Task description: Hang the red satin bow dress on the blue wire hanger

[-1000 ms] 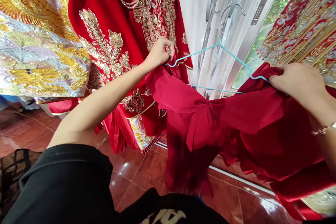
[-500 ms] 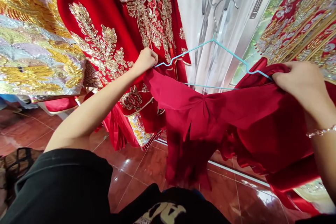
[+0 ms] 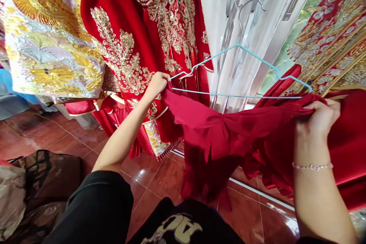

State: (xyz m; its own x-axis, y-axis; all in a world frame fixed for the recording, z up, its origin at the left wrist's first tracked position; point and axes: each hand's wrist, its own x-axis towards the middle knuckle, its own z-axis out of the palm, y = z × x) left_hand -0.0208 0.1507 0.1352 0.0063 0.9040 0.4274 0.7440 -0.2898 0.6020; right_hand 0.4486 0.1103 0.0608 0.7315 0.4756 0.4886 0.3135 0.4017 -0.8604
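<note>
A dark red dress (image 3: 200, 120) with a wide folded neckline and a gathered knot at its centre hangs between my hands. A light blue hanger (image 3: 228, 94) with a bare metal hook stands behind its top edge. My left hand (image 3: 157, 85) is closed on the dress's left top corner, right at the hanger's left end. On the other side, my right hand (image 3: 320, 116) grips the right top part of the dress, just below the hanger's right end, which shows uncovered above the fabric. The fingertips of both hands are partly hidden by cloth.
A red jacket with gold embroidery (image 3: 148, 53) hangs close behind my left hand, beside a gold and silver sequinned garment (image 3: 57, 45). Another beaded red garment (image 3: 337, 38) hangs at right. Behind are white curtains (image 3: 217, 15); brown bags (image 3: 54, 171) lie on the red tiled floor.
My right hand has come off the hanger's right end and moved lower, wrist turned, still holding the dress. That hanger end is now exposed. The view has shifted slightly left.
</note>
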